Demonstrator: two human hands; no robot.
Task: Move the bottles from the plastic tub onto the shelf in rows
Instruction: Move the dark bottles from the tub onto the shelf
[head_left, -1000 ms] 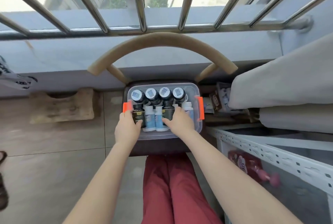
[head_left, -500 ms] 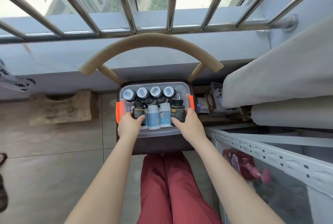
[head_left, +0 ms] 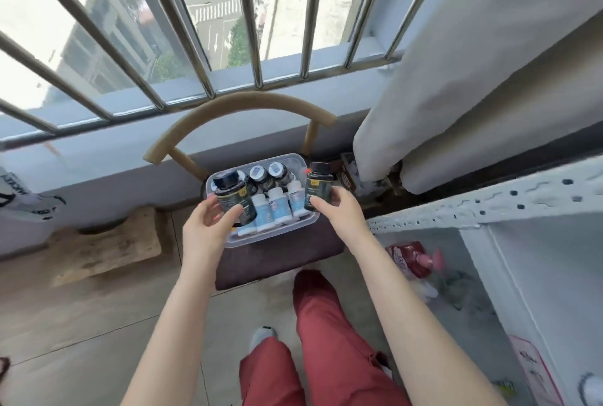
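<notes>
Each hand holds a dark bottle just above the tub [head_left: 270, 237] on the chair [head_left: 277, 258]; the left hand [head_left: 208, 229] curls fingers and thumb round the left bottle [head_left: 233, 196] low on its label; the right hand [head_left: 339, 213] pinches the right bottle [head_left: 318, 185] near its base, over the tub's right edge; white bottles [head_left: 277, 208] sit inside; the shelf [head_left: 509, 200] stands to the right; the bottles look small, stiff and light, with slick labels, so a grip round the mid-body, cap up, seems safest.

Barred window [head_left: 202, 30] admits daylight. Grey sill [head_left: 326, 63] beneath. Tan tiled floor [head_left: 81, 324]. Chair with curved wooden backrest [head_left: 241, 105] against the wall. Grey curtain [head_left: 473, 63] at right.
</notes>
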